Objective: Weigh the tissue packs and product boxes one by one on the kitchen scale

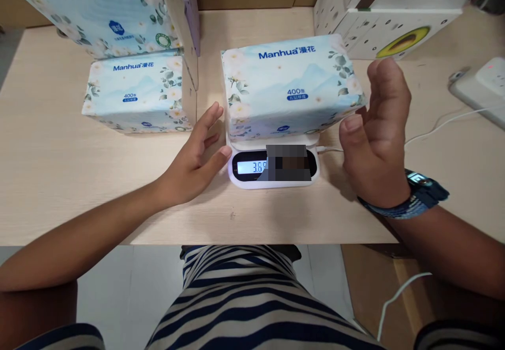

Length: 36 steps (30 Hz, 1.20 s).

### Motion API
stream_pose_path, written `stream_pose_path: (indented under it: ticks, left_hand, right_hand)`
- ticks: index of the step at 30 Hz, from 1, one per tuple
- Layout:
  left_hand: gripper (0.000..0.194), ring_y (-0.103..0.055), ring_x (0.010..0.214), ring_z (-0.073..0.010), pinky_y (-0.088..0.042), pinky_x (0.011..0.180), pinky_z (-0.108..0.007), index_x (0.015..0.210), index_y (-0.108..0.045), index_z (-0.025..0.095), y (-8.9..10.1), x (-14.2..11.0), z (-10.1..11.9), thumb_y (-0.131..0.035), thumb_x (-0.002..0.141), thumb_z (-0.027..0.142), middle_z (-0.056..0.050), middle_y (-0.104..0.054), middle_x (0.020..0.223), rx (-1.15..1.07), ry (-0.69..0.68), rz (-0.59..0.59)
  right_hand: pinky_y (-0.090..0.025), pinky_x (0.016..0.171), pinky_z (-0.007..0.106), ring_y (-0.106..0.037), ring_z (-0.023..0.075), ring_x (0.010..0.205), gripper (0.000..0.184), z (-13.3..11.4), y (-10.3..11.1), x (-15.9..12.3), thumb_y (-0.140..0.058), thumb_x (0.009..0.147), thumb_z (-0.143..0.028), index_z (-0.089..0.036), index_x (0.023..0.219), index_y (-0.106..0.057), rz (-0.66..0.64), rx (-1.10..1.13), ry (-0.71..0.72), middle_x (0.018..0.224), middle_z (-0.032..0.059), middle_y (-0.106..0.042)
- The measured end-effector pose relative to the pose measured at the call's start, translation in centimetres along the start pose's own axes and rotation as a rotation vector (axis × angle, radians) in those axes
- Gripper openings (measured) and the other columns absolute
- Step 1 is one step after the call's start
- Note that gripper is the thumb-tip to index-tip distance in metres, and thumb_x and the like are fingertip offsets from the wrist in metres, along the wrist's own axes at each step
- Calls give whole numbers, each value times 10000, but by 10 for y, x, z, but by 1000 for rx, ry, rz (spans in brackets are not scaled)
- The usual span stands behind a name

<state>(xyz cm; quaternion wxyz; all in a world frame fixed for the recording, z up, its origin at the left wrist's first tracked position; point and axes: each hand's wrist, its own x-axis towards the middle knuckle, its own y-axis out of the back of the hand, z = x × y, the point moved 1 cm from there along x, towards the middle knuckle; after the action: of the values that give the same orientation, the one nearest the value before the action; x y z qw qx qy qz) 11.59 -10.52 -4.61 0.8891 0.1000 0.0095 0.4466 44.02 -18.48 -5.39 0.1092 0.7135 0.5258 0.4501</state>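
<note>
A light blue, flower-printed tissue pack (292, 84) rests on a white digital scale (274, 186), tilted slightly up to the right. The scale's lit display begins with 3.6; a blurred patch covers the other digits. At the pack's left end is my left hand (193, 155), open with fingers apart, its thumb by the scale's left edge. Around the pack's right end stands my right hand (379, 134), thumb and fingers apart and curved. Whether its fingertips touch the pack's corner I cannot tell. A blue patterned watch band circles the right wrist.
Two similar tissue packs, an upper one (118, 13) on a lower one (134, 89), stand at the left. White boxes (394, 29), one with an avocado picture, are at the back right. A white cable (442, 123) runs near a power strip (483, 89) on the wooden table (98, 181).
</note>
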Motion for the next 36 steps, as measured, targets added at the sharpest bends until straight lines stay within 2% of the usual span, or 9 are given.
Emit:
stream_pose_path:
  ticks: [3, 7, 10, 16, 22, 30, 36]
  left_hand:
    - [754, -209, 1796, -343, -310, 1456, -654, 1754, -293, 488, 2, 0, -8, -638, 1085, 526, 71, -336, 1877, 71, -76, -45]
    - [755, -214, 1798, -345, -320, 1461, -664, 1753, -183, 584, 8, 1, -21, -577, 1109, 595, 92, -275, 1897, 153, -179, -98]
    - [752, -206, 1801, -346, -323, 1461, -672, 1754, -124, 601, 11, 2, -26, -540, 1128, 579, 102, -241, 1906, 197, -199, -126]
    - [782, -190, 1803, -362, -343, 1445, -692, 1763, -101, 593, 11, 3, -25, -546, 1121, 589, 92, -231, 1911, 211, -210, -139]
    - [797, -172, 1807, -370, -384, 1420, -702, 1768, -70, 590, 12, 3, -28, -537, 1122, 586, 86, -218, 1915, 223, -230, -123]
    - [807, -136, 1814, -366, -373, 1416, -711, 1762, -59, 596, 14, 3, -30, -543, 1117, 613, 93, -185, 1923, 221, -226, -139]
    - [787, -183, 1806, -356, -370, 1423, -699, 1762, -83, 590, 12, 4, -27, -539, 1122, 599, 74, -227, 1913, 226, -230, -143]
  right_hand:
    - [-278, 1457, 695, -200, 322, 1795, 676, 12, -1, 1, -416, 1117, -634, -640, 1741, -160, 2, 33, 18, 1869, -137, -246]
    - [-137, 1470, 693, -244, 337, 1769, 871, 38, -10, 2, -528, 985, -856, -538, 1754, -272, 103, 155, 156, 1817, -85, -330]
    - [-109, 1467, 670, -249, 328, 1765, 915, 49, -14, 1, -582, 933, -892, -515, 1730, -339, 130, 205, 126, 1787, -59, -368]
    - [-110, 1466, 656, -244, 316, 1764, 924, 52, -13, 1, -558, 932, -891, -517, 1739, -307, 107, 191, 145, 1797, -63, -339]
    - [-12, 1453, 672, -145, 315, 1801, 948, 64, -14, 5, -527, 902, -949, -549, 1721, -263, 128, 213, 136, 1805, -71, -299]
    - [-34, 1455, 655, -173, 307, 1796, 930, 63, -13, 5, -559, 922, -898, -544, 1737, -284, 137, 234, 156, 1801, -66, -327]
    - [-54, 1465, 646, -179, 292, 1798, 921, 63, -13, 4, -543, 933, -900, -548, 1739, -270, 119, 224, 160, 1825, -87, -300]
